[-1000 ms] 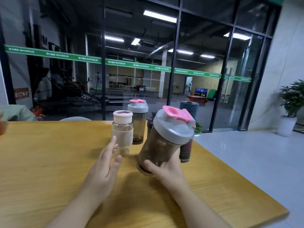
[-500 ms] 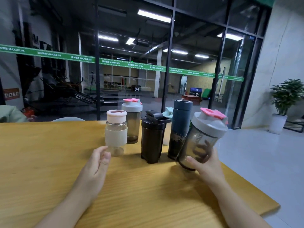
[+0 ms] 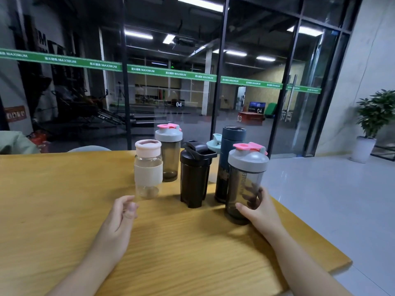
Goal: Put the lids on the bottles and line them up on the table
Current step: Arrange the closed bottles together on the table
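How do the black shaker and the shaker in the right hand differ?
The black shaker is opaque with a black lid; the held shaker is smoky see-through with a grey lid and pink flip cap. The black shaker stands free; the right hand grips the held shaker low. Both are upright and lidded.

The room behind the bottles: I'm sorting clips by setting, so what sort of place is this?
Probably a gym's lobby or lounge. Behind the glass wall with its green MAXIMUM strip stand dark exercise machines and a numbered red box. The wooden table holds shaker bottles.
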`<state>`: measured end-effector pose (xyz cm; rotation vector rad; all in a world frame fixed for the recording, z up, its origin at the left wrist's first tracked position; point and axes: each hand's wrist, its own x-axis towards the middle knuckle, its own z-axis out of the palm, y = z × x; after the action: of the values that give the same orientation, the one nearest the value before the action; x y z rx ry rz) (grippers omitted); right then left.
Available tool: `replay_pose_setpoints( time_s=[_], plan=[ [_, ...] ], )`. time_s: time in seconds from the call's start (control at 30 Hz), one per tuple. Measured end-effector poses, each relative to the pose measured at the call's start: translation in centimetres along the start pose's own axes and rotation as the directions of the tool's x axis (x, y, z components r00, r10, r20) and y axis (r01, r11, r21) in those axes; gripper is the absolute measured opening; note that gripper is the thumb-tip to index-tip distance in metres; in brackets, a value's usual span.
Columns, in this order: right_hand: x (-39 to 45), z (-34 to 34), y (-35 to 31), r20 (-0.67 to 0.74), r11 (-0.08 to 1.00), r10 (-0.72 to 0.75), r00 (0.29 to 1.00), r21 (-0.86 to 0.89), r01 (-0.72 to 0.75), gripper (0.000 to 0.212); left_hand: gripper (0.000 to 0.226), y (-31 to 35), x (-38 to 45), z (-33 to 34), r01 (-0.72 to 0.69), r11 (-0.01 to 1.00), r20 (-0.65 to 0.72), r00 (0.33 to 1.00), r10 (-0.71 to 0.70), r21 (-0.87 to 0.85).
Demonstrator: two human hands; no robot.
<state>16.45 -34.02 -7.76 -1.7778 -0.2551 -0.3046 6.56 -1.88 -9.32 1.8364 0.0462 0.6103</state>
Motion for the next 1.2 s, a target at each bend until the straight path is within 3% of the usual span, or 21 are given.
replay_pose_setpoints(
  time_s=[0.17,0.33,0.5,0.73,0.83,0.93,1.03,1.1,1.2],
  plan=[
    [-0.1,-0.2,-0.1,0.015,1.000,0.021,1.000,0.006,-0.021,0.068,0.064,0.1,-0.1,0.1,0.002,1.000,0.005,1.000,-0.002,-0.004],
    [0.1,-0.5,0.4,0.054,0.994,0.069,0.996,0.083,-0.073,0.067,0.054,0.6,-0.1,0.1,0.029,1.000,-0.006,1.000,-0.029,-0.008],
    [0.4,-0.6,0.6,0.063,0.990,0.083,0.995,0.106,-0.089,0.068,0.087,0.7,-0.3,-0.1,0.030,1.000,0.015,0.999,-0.030,0.000],
    [0.1,-0.7,0.7,0.066,0.989,0.078,0.995,0.122,-0.085,0.065,0.037,0.6,0.0,0.2,-0.093,0.985,0.027,0.996,0.090,0.142],
    [0.0,-0.6,0.7,0.067,0.992,0.070,0.995,0.101,-0.077,0.073,0.018,0.9,1.3,0.4,-0.271,0.919,0.036,0.962,0.272,0.286],
    [0.0,-0.7,0.8,-0.036,0.997,0.026,0.999,0.074,-0.023,0.092,0.031,2.5,3.2,0.8,-0.417,0.817,0.093,0.904,0.416,0.398],
    [0.1,-0.6,0.8,-0.060,0.996,0.030,0.998,0.081,-0.025,0.085,0.038,5.0,6.0,1.4,-0.533,0.680,0.181,0.835,0.520,0.504],
    [0.3,-0.6,1.2,-0.035,0.996,0.048,0.998,0.081,-0.045,0.077,0.038,6.6,8.3,2.0,-0.554,0.623,0.214,0.817,0.536,0.552],
    [0.6,-0.6,1.4,-0.013,0.987,0.104,0.994,0.123,-0.102,0.067,0.035,8.5,12.4,3.5,-0.468,0.616,0.174,0.862,0.476,0.634]
  ],
)
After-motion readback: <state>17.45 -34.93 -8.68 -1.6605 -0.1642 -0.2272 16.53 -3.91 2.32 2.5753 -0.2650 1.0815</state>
